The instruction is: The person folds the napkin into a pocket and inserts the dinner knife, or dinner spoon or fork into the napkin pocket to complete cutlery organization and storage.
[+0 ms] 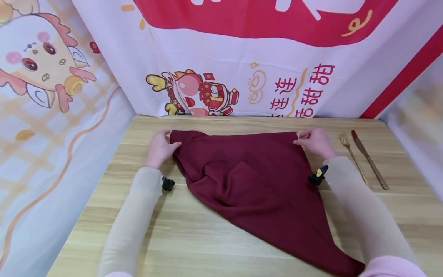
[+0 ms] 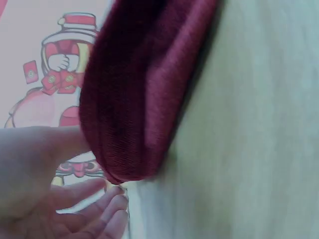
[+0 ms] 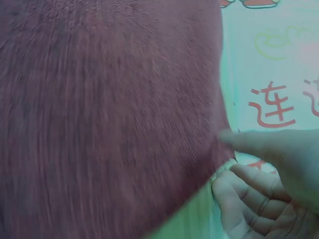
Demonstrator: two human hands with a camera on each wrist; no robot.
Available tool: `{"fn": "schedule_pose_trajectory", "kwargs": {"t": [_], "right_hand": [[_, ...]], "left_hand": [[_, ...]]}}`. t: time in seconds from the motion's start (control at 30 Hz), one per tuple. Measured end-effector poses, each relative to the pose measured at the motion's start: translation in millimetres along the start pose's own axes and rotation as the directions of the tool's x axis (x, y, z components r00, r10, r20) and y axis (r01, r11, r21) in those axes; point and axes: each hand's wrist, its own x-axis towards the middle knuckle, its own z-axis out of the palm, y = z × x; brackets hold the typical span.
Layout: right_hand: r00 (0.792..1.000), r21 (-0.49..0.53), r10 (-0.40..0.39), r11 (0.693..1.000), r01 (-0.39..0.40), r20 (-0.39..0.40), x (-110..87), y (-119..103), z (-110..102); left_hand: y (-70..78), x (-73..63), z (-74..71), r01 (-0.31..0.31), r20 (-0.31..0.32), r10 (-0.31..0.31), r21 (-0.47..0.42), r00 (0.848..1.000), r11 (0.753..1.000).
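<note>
A dark maroon cloth napkin lies partly spread on the wooden table, its back edge pulled nearly straight between the two hands. My left hand pinches its back left corner, with thumb and fingers at the edge; in the left wrist view the napkin hangs in a fold by the thumb. At the back right corner, my right hand pinches the fabric. Close up in the right wrist view, the thumb of the right hand presses on the corner. Folds bunch the left middle, and one end trails toward the front right.
To the right of the napkin lie a gold fork and a gold knife, side by side. The wooden table meets a printed backdrop at its far edge. Printed fabric also hangs along the left.
</note>
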Motion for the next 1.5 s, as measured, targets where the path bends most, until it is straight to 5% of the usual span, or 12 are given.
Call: {"fn": "schedule_pose_trajectory", "kwargs": {"t": [0.2, 0.3, 0.43, 0.5, 0.57, 0.67, 0.77, 0.9, 1.03, 1.17, 1.33, 1.5], "right_hand": [[0.999, 0.006, 0.021, 1.0, -0.02, -0.036, 4.5, 1, 4], [0.996, 0.056, 0.039, 0.998, -0.034, -0.086, 3.3, 3, -4], [0.977, 0.148, 0.068, 0.988, -0.038, -0.201, 1.5, 4, -17], [0.962, 0.175, 0.073, 0.984, -0.027, -0.262, 1.7, 4, -21], [0.954, 0.168, 0.069, 0.986, -0.02, -0.292, 2.9, 5, -22], [0.971, 0.121, 0.064, 0.992, -0.037, -0.231, 3.5, 8, -19], [0.993, 0.05, 0.027, 0.999, -0.021, -0.115, 2.4, 10, -15], [0.994, -0.022, -0.106, 0.994, 0.106, -0.019, -1.5, 1, -7], [0.961, -0.094, -0.238, 0.963, 0.252, 0.139, -7.2, -12, 6], [0.922, -0.142, -0.245, 0.944, 0.297, 0.3, -14.5, -14, 21], [0.921, -0.226, -0.172, 0.939, 0.261, 0.351, -9.2, 0, 42], [0.927, -0.257, -0.125, 0.94, 0.224, 0.354, -2.0, 14, 51]], "left_hand": [[-1.6, 4.7, 4.7, 0.065, 0.03, -0.066, 0.013, 0.997, 0.998], [-0.5, 7.9, 2.2, 0.033, -0.09, -0.04, -0.082, 0.995, 0.996], [-0.5, 13.2, -2.4, -0.078, -0.28, 0.032, -0.154, 0.96, 0.985], [-1.5, 16.1, -1.9, -0.131, -0.299, 0.087, -0.131, 0.95, 0.983], [-3.1, 18.6, 1.0, -0.144, -0.241, 0.121, -0.08, 0.963, 0.986], [-2.7, 19.9, 6.4, -0.132, -0.038, 0.132, 0.012, 0.991, 0.991], [5.9, 16.2, 10.2, -0.124, 0.119, 0.11, 0.115, 0.987, 0.986], [32.3, 6.7, 16.3, -0.254, 0.121, 0.237, 0.147, 0.964, 0.956], [68.8, -9.0, 28.9, -0.432, 0.171, 0.42, 0.043, 0.891, 0.901], [89.7, -21.5, 47.3, -0.486, 0.281, 0.467, -0.003, 0.838, 0.874], [93.7, -23.6, 63.6, -0.455, 0.317, 0.44, -0.03, 0.84, 0.89], [92.4, -20.5, 62.2, -0.441, 0.257, 0.461, -0.134, 0.85, 0.888]]}}
